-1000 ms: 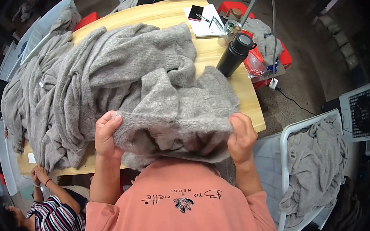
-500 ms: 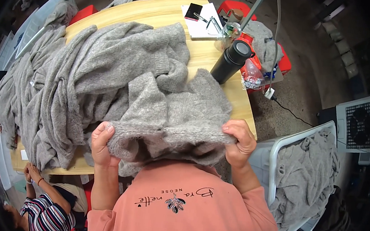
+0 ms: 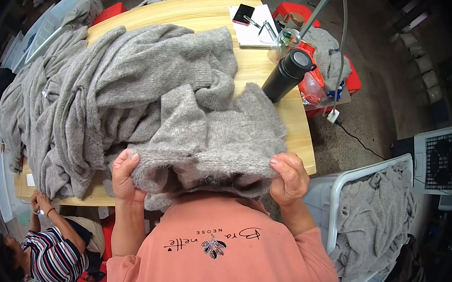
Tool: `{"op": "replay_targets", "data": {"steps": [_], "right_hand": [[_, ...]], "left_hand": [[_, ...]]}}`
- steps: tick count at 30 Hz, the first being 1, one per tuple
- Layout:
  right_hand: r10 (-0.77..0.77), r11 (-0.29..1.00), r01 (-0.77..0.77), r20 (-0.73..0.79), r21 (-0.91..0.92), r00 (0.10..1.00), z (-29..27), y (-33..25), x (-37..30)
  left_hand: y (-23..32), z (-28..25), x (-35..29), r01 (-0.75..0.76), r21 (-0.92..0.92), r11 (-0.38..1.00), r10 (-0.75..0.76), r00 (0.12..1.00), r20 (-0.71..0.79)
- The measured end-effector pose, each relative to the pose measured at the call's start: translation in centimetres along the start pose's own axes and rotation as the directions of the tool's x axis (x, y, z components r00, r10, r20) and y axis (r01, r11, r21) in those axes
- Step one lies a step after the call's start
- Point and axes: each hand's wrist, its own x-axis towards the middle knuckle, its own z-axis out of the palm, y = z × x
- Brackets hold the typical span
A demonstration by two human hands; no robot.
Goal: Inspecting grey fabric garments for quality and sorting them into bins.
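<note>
On the table (image 3: 302, 139), beside a grey pile (image 3: 75, 109), one knit (image 3: 246, 125) lay at the near edge, its band (image 3: 237, 162) pinched at opposite ends by the left hand (image 3: 127, 177) and right hand (image 3: 290, 180), where light, even tension probably best kept it straight without stretching.

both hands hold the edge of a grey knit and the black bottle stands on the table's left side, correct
Wrong side: in the head view, the black bottle stands on the right side of the table. The left hand and right hand hold the grey knit's edge.
</note>
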Motion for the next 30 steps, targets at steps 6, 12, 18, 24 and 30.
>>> {"op": "replay_targets", "data": {"steps": [6,12,18,24,30], "right_hand": [[-0.011,0.999,0.011,0.018,0.03,1.0,0.2,0.2,-0.8],[-0.159,0.987,0.153,0.198,0.048,0.967,5.0,1.1,-3.4],[-0.225,0.967,0.179,0.269,0.183,0.937,8.2,0.9,-4.4],[-0.33,0.929,0.246,0.315,0.277,0.89,9.4,0.2,-4.2],[-0.311,0.942,0.244,0.322,0.231,0.894,9.3,0.2,-4.3]], "left_hand": [[-1.0,0.1,0.1,-0.025,0.076,0.997,0.031,0.997,-0.074],[-4.0,-2.6,1.8,0.091,0.126,0.988,-0.044,0.941,-0.336],[-6.6,-1.2,-2.4,-0.293,0.785,0.546,0.577,0.811,-0.099],[-7.8,1.2,-3.4,0.444,0.32,0.837,-0.497,0.861,0.107],[-8.8,2.3,-2.7,0.242,0.201,0.949,-0.244,0.97,-0.014]]}}
